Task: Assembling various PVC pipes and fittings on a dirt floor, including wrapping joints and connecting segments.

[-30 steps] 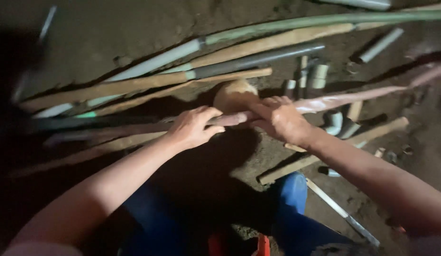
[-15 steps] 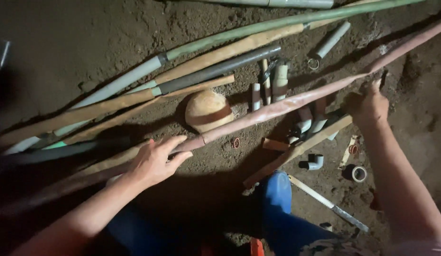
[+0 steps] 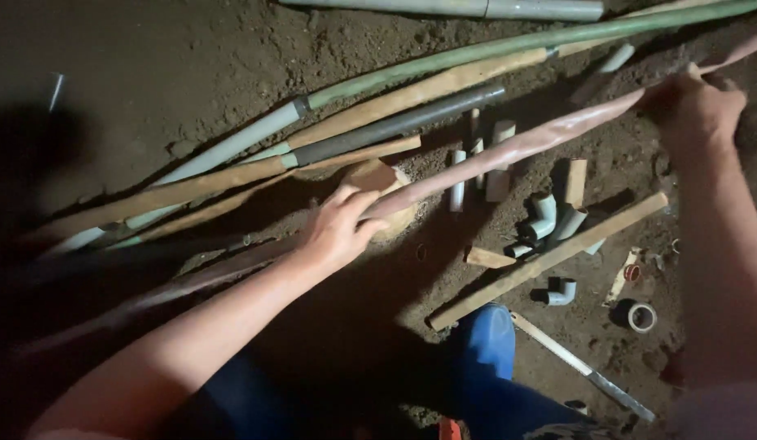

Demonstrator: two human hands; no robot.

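Left hand and right hand grip one long reddish pipe; elbow fittings nearby.

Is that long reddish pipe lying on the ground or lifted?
Lifted: both hands, left and right, grip the reddish pipe above the dirt.

bare forearms, no sleeves or gloves on the hands; blue trousers below

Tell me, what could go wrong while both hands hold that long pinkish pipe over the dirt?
The long pinkish pipe is held far apart by the left hand and right hand, so it might sag or slip. Swinging it could knock the small white elbow fittings underneath. A foot might also trip on the wooden stick by the blue trouser leg.
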